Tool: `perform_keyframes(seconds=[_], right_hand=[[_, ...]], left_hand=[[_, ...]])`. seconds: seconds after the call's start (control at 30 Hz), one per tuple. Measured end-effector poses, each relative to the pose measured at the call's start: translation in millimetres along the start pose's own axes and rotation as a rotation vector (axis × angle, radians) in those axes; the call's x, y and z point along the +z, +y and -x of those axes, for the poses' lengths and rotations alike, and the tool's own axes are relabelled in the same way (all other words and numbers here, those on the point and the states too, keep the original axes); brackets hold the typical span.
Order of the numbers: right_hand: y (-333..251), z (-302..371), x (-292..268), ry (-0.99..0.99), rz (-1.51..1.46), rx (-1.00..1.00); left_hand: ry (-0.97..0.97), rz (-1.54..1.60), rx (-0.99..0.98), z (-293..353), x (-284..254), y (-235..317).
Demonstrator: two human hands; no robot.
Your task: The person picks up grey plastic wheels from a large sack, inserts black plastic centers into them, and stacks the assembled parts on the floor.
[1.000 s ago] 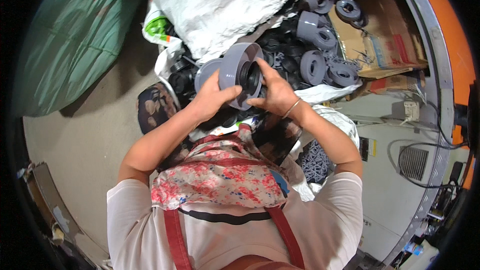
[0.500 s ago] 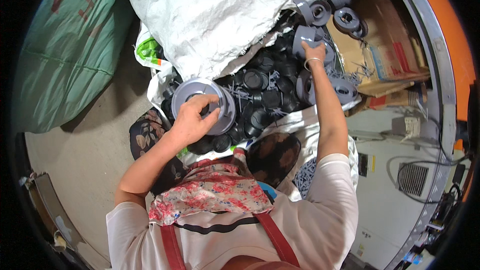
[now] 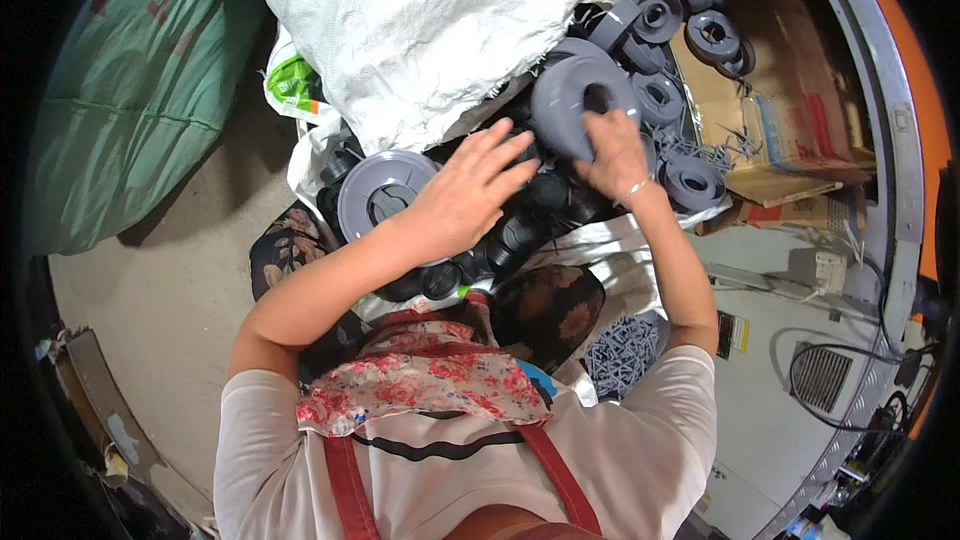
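A large round grey plastic part with a hole in its middle (image 3: pixel 562 100) is lifted over the pile, slightly blurred. My right hand (image 3: pixel 618 155) grips its near right edge, thumb toward the hole. My left hand (image 3: pixel 462 190) hovers left of it with fingers stretched apart and nothing in them. Partly under my left wrist lies another wide grey round part (image 3: pixel 362 190) with a rimmed top. Beneath both hands is a heap of round black plastic caps (image 3: pixel 518 238). Several grey ring-shaped parts (image 3: pixel 692 180) lie to the right of my right hand.
A white woven sack (image 3: pixel 420 30) covers the far middle. At far left stands a bulging green sack (image 3: pixel 150 90). An open cardboard box (image 3: pixel 800 130) sits at far right, with thin grey sticks beside it. More grey sticks (image 3: pixel 620 355) fill a bag by my right elbow.
My right hand has brought the large grey part toward me and left, off the pile at right. My left hand has let go of the other grey part and moved right, fingers spreading.
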State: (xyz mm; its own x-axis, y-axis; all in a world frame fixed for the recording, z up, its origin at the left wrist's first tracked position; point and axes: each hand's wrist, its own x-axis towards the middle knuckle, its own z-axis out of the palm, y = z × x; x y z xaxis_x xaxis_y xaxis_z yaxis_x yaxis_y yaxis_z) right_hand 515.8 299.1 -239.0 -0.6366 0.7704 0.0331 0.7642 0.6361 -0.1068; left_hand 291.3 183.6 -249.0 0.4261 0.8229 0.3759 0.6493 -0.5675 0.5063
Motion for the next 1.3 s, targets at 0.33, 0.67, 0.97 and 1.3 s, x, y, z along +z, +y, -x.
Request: perform_keyframes(seconds=[0.33,0.67,0.97,1.3], right_hand=[[25,10,-6,0.052,-0.509,0.31],[-37,-50,114,-0.411,-0.109,0.169],[-61,-2,24,0.154,-0.915,0.392],[-131,46,-46,0.016,-0.453,-0.201]], left_hand=[[-0.04,0.863,-0.721,-3,-9,15],[0.592,1.304,-0.756,25,-32,-9],[0.448,1.505,-0.741,39,-8,9],[0.332,1.639,-0.703,62,-25,50]])
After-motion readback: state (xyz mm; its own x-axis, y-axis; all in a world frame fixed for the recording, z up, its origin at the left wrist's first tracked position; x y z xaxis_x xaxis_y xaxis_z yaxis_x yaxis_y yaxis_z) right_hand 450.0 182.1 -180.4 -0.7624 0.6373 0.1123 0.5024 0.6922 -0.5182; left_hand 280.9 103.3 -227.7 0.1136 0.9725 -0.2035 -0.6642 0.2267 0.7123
